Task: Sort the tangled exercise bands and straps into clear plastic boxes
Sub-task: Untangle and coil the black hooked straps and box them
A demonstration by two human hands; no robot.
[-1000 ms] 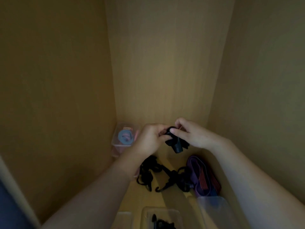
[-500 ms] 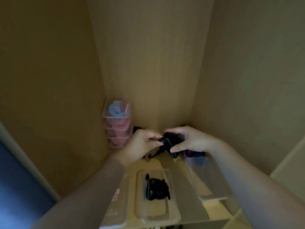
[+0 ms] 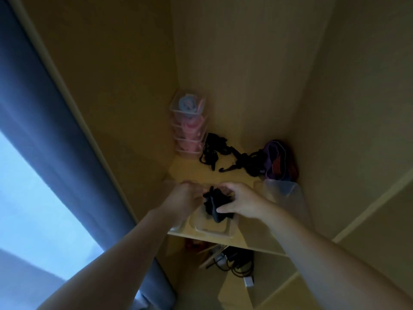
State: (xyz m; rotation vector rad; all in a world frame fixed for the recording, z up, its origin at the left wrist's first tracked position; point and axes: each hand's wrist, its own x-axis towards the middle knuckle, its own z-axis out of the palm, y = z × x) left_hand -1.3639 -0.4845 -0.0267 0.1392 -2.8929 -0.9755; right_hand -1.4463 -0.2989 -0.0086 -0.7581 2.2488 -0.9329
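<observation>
The scene is dim and yellowish inside the cupboard, with the only bright patch a pale blue glow at the left edge beside the dark curtain. That light falls softly on the forearms, while the back corner of the shelf stays murky. The black strap bundle between the hands reads as a near-featureless dark mass. The left hand is smeared by motion blur. Fine detail is soft and grainy throughout, and the wide lens bends the cupboard walls outward toward the edges.
</observation>
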